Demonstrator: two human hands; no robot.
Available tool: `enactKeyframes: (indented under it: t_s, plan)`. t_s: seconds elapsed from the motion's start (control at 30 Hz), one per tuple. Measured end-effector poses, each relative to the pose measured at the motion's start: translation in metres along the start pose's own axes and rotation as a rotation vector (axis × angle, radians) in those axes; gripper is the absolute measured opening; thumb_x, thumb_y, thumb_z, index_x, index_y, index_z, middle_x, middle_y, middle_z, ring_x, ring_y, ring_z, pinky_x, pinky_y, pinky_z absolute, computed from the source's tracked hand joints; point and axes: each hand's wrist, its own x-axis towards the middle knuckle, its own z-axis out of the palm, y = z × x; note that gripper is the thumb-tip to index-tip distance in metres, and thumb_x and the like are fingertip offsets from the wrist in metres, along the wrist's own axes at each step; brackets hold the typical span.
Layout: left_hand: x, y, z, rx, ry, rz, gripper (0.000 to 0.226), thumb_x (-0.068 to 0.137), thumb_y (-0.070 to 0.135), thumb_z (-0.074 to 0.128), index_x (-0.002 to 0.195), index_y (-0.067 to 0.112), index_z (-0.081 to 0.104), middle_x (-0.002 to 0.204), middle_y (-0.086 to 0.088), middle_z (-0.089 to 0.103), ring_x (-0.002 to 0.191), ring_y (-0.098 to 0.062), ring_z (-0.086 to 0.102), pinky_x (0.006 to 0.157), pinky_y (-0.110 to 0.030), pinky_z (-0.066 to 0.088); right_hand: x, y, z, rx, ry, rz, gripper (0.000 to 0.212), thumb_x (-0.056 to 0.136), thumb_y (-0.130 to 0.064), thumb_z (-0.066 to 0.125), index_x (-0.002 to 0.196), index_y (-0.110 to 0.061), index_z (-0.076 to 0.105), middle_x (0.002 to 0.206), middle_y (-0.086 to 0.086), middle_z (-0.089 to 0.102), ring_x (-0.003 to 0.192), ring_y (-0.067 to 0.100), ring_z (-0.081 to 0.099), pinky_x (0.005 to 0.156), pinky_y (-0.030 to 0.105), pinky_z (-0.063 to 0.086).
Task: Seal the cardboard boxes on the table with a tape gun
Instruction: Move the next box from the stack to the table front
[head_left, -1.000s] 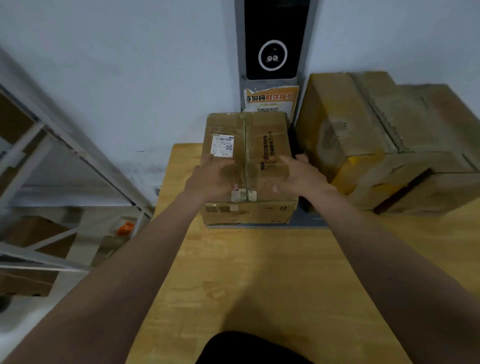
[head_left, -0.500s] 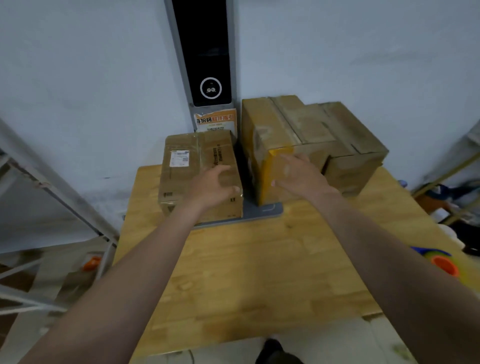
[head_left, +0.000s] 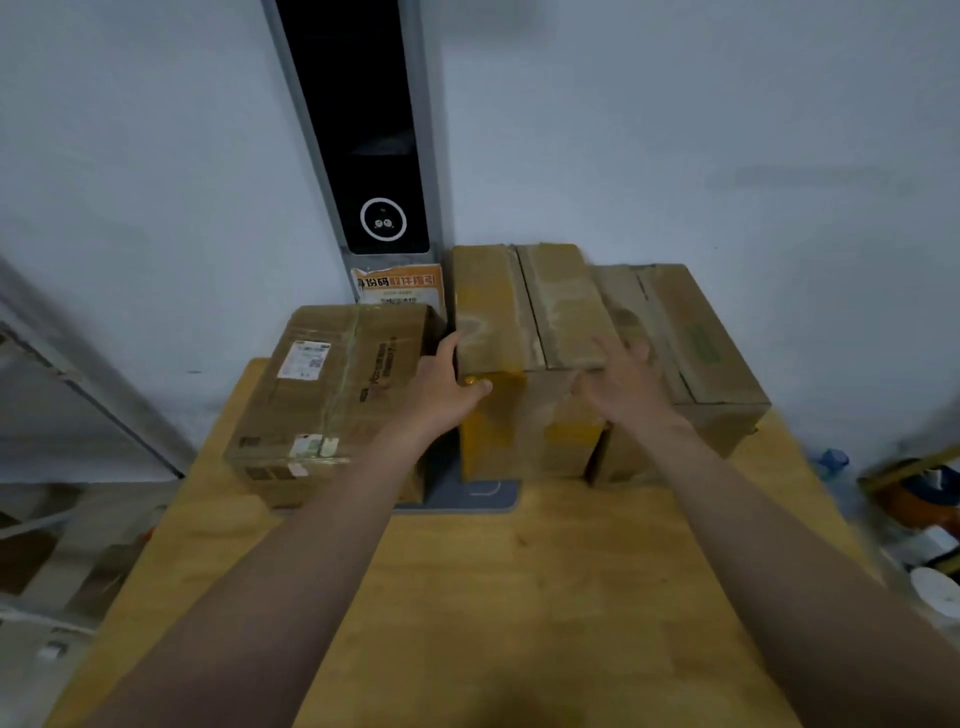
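Three cardboard boxes stand at the back of the wooden table (head_left: 519, 597). The left box (head_left: 332, 395) carries a white label and tape along its seam. My left hand (head_left: 441, 387) grips the front left corner of the middle box (head_left: 498, 306), which has yellow tape; the thumb lies on its front face and the fingers on its left side. My right hand (head_left: 623, 387) is blurred and rests with spread fingers on that box's front top edge, beside the right box (head_left: 696, 348). No tape gun is clearly in view.
A tall black and grey device (head_left: 374, 156) stands against the wall, its grey base plate (head_left: 467, 496) under the boxes. A metal shelf frame (head_left: 78, 384) is on the left. Blurred orange, blue and white items (head_left: 919, 499) lie past the table's right edge.
My left hand left the labelled box and took the middle box's front left corner. My right hand slid right along that box's top edge. The view shifted.
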Motion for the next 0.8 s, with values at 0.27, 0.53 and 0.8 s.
enactKeyframes:
  t_s: [0.27,0.53,0.8]
  plan:
    - [0.068,0.014,0.041,-0.183,0.166,-0.127,0.079,0.097,0.027,0.070,0.158,0.041,0.023,0.154,-0.004,0.043,0.129,-0.024,0.051,0.097,-0.038,0.048,0.090,0.023,0.001,-0.048,-0.090,0.009,0.071,0.094,-0.060,0.056,0.154,-0.032,0.029,0.162,0.013,0.017,0.148,0.045,0.015,0.114,0.057,0.031]
    - [0.099,0.014,0.049,-0.192,0.135,-0.222,0.096,0.082,0.033,0.086,0.158,0.036,0.027,0.156,0.004,0.042,0.141,-0.024,0.043,0.106,-0.038,0.042,0.130,0.030,0.004,-0.036,-0.266,0.054,0.121,0.066,-0.083,0.069,0.159,-0.040,0.004,0.161,0.007,0.012,0.149,0.041,0.020,0.117,0.056,0.032]
    - [0.093,0.010,0.038,-0.184,0.092,-0.299,0.102,0.083,0.040,0.085,0.162,0.031,0.021,0.161,0.002,0.037,0.145,-0.024,0.040,0.108,-0.038,0.040,0.119,0.017,0.004,-0.066,-0.273,0.018,0.116,0.074,-0.077,0.068,0.160,-0.038,0.002,0.158,0.012,0.011,0.144,0.047,0.021,0.114,0.056,0.033]
